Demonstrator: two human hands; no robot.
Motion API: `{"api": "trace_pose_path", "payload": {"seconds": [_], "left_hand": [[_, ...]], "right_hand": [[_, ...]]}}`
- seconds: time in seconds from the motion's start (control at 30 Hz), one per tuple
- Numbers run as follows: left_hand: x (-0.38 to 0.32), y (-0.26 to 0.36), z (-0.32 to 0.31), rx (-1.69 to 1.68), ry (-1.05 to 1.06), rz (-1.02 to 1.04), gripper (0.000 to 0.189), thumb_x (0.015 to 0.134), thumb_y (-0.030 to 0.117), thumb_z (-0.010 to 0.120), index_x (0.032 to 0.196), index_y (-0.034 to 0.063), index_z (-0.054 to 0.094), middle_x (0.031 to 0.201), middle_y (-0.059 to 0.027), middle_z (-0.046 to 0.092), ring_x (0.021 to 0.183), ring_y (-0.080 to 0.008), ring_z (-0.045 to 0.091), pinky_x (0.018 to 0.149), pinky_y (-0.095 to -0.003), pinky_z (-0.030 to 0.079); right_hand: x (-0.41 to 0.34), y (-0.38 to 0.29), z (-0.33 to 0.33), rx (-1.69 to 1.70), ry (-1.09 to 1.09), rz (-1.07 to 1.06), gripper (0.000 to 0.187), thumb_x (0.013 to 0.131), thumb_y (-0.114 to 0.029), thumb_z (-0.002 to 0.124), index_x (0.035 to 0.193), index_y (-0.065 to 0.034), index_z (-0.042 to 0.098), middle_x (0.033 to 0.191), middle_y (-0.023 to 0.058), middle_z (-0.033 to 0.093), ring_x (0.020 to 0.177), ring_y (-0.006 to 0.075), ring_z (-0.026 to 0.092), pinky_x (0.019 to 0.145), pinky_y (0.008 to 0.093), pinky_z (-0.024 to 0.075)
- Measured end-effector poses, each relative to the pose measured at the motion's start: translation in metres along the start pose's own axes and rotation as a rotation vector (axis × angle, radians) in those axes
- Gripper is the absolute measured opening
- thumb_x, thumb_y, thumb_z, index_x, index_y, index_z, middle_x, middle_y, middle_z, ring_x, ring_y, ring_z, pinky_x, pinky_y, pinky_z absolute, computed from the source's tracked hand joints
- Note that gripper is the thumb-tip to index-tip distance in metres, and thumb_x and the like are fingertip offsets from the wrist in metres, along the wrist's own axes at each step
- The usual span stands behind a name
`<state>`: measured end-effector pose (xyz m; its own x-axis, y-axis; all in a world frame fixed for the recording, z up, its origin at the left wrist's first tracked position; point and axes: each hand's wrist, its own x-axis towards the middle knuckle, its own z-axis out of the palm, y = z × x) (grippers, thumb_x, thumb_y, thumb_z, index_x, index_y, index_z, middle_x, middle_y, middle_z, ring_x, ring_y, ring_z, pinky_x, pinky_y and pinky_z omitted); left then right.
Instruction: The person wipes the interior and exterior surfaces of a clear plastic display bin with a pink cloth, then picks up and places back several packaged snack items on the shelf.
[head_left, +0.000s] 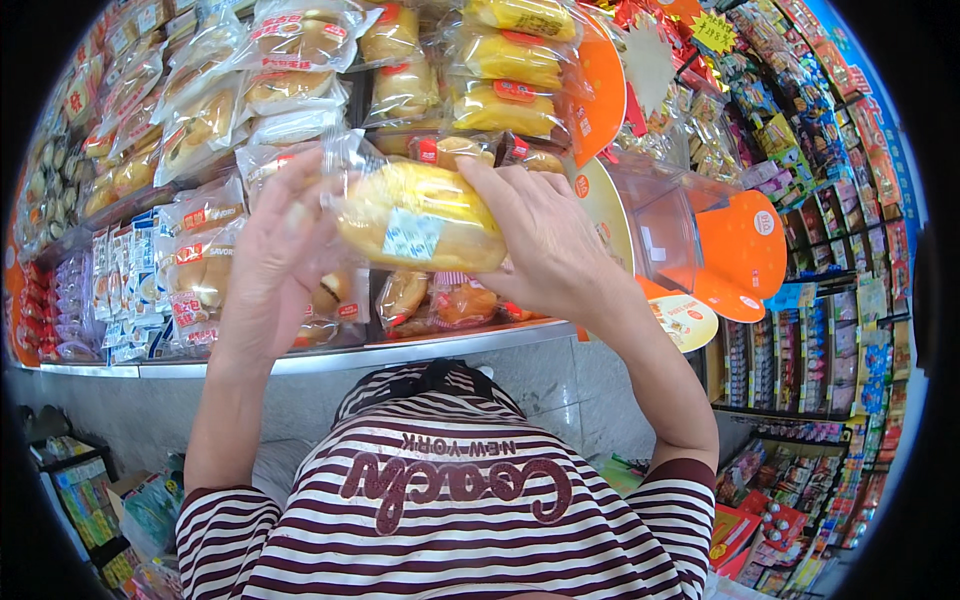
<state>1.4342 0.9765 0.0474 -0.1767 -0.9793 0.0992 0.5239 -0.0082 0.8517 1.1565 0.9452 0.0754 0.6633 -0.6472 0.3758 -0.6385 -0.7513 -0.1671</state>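
My right hand (551, 236) is closed around the right end of a bread roll in clear plastic wrap (420, 214), yellow on top with a small blue-and-white packet showing through its side. At the roll's left end is my left hand (281, 255), slightly blurred, its fingers beside the crimped end of the wrapper; whether they grip it I cannot tell. Both hands are above a display of packaged breads. Under and in front of the roll lie wrapped buns (465, 300), and beyond it are yellow wrapped cakes (510, 109).
The display's metal front edge (300, 364) runs close before my body. Left of my hands stand savory bun packs (202, 255) and small blue-white packets (135, 277). To the right are a clear plastic bin (660, 225), orange rounded signs (739, 255) and tall snack shelves (817, 300).
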Motion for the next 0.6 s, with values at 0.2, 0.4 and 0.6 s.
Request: {"api": "trace_pose_path", "payload": {"seconds": [0.2,0.4,0.6], "left_hand": [[-0.004,0.001,0.003,0.198,-0.059,-0.133,0.078,0.094,0.031,0.077,0.154,-0.0001,0.037,0.139,-0.0149,0.058,0.125,-0.0217,0.061,0.103,-0.0348,0.052],[0.001,-0.002,0.004,0.254,-0.053,-0.138,0.074,0.09,0.029,0.081,0.146,-0.0041,0.045,0.125,-0.0137,0.067,0.109,-0.0183,0.069,0.09,-0.0294,0.057],[-0.002,-0.003,-0.006,0.124,0.045,-0.072,0.063,0.09,0.021,0.082,0.14,-0.0025,0.051,0.121,-0.0136,0.071,0.106,-0.0172,0.072,0.09,-0.0328,0.061]], "right_hand": [[0.0,-0.012,0.001,-0.079,0.061,-0.084,0.097,0.061,-0.015,0.087,0.148,-0.0027,0.047,0.114,0.0123,0.061,0.102,0.0313,0.062,0.087,0.0447,0.0455],[0.003,-0.009,0.003,-0.126,0.088,-0.117,0.099,0.063,-0.025,0.092,0.149,-0.0061,0.045,0.127,0.0148,0.06,0.114,0.0342,0.061,0.094,0.0473,0.0461],[-0.008,0.007,-0.001,0.07,0.193,0.152,0.122,0.061,-0.039,0.098,0.158,-0.004,0.031,0.154,0.0213,0.042,0.138,0.0372,0.046,0.111,0.0504,0.042]]}}
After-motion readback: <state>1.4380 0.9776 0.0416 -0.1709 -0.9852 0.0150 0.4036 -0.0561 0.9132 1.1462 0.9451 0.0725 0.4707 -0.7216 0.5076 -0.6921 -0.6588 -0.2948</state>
